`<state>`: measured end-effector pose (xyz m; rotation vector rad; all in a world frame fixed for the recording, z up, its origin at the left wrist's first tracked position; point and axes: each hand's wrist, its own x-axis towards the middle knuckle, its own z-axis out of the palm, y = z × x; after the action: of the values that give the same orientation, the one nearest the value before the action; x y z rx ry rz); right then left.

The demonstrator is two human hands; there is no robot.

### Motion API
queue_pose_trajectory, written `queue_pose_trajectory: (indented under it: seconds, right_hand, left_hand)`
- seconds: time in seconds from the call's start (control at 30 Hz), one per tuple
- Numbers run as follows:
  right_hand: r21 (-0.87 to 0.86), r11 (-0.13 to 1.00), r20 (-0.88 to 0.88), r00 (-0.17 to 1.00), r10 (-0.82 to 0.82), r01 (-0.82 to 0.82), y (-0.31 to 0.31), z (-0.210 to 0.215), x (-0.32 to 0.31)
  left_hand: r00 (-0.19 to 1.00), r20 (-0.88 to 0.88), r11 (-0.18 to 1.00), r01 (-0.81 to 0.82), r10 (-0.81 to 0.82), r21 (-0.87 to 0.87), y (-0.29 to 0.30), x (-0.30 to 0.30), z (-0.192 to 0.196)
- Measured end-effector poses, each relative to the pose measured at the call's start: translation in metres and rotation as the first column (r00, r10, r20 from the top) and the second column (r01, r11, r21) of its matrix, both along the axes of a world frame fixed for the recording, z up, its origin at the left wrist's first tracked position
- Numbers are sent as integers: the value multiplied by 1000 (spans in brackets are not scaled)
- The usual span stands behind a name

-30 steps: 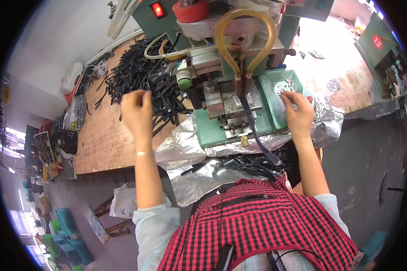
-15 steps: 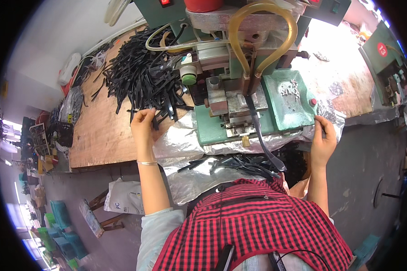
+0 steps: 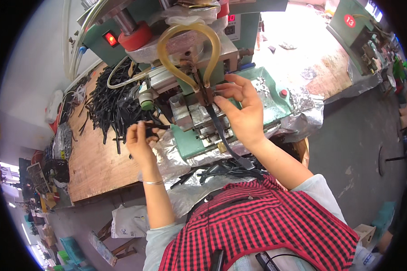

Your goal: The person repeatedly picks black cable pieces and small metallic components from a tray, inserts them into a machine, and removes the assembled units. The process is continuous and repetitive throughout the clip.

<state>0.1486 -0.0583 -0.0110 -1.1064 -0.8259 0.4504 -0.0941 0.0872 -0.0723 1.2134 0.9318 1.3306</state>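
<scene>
A black glasses temple [image 3: 222,137] slants out of the bench machine's metal clamp [image 3: 199,113], its wide curved end toward me. My left hand [image 3: 142,143] is closed on another dark glasses temple [image 3: 158,126], which points right toward the machine, just left of its green base [image 3: 185,143]. At the clamp is my right hand [image 3: 245,112], thumb and forefinger drawn together beside the brown block where the yellow hose [image 3: 165,38] ends. Anything between those fingertips is too small or hidden to make out.
A heap of black temples [image 3: 108,101] lies left of the machine on the wooden table [image 3: 92,169]. More temples [image 3: 212,171] rest on foil at the front edge. Behind my right hand is a green tray [image 3: 276,101] with small pale parts. Another green machine [image 3: 355,36] stands far right.
My right hand has moved from the green tray's front corner to the clamp. The left hand has come away from the heap with a temple. The view has shifted, with the machine farther left.
</scene>
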Motion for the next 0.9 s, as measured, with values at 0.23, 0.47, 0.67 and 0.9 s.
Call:
queue_pose_trajectory:
  seconds: [0.23, 0.47, 0.67, 0.9]
  right_hand:
    - [6, 992, -110, 986, 128, -128, -8, 34, -15]
    - [-161, 969, 111, 973, 204, -185, -26, 49, 17]
    - [-208, 882, 165, 903, -396, 424, -39, -71, 134]
    - [-396, 700, 790, 609, -70, 594, -82, -63, 116]
  left_hand:
    - [998, -58, 717, 45, -6, 695, -76, 36, 100]
    - [870, -461, 175, 434, 175, 884, -101, 84, 85]
    - [895, -433, 115, 422, 106, 899, -86, 99, 74]
    - [892, -445, 172, 428, 77, 887, -86, 93, 68]
